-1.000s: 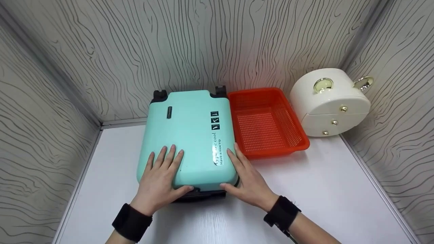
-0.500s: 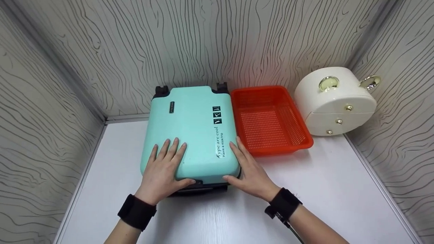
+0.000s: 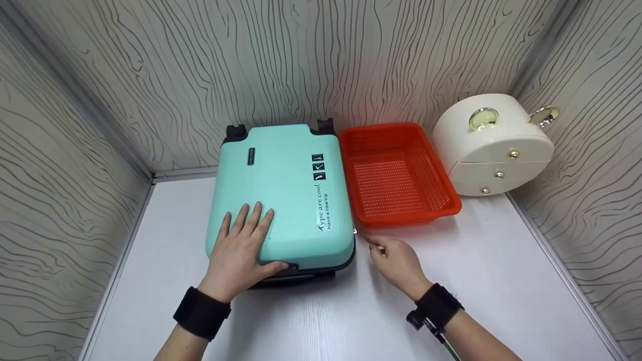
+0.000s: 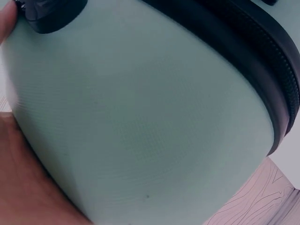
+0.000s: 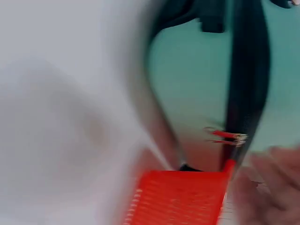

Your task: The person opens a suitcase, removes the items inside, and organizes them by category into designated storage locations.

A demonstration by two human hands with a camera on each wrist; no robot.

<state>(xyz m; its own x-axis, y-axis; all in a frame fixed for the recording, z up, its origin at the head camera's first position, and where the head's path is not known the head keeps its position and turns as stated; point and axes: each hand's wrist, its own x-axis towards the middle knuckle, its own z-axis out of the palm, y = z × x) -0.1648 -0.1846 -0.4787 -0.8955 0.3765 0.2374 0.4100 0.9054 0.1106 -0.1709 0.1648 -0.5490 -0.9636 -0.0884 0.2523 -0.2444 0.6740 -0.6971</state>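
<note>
A mint-green hard-shell suitcase (image 3: 286, 180) lies flat on the white table, its wheels toward the back wall. My left hand (image 3: 234, 258) rests on the lid near the front left corner, fingers straight and spread, thumb over the front edge. Beside the suitcase's right front corner is my right hand (image 3: 398, 263), apart from the shell, its fingers loosely bent with nothing seen in them. Metal zipper pulls (image 5: 239, 139) sit on the suitcase's dark zipper band in the right wrist view. The fingers of that hand are blurred near them there.
Against the suitcase's right side stands a red plastic basket (image 3: 446, 208) with perforated walls. Farther right is a rounded white case (image 3: 481, 145) with gold knobs and ear-like gold rings. Wood-patterned walls enclose the white table (image 3: 501, 276) at the back and sides.
My right hand has come off the suitcase's right front corner and moved right, its fingers now bent. My left hand keeps its place on the lid. The head view has shifted slightly.
</note>
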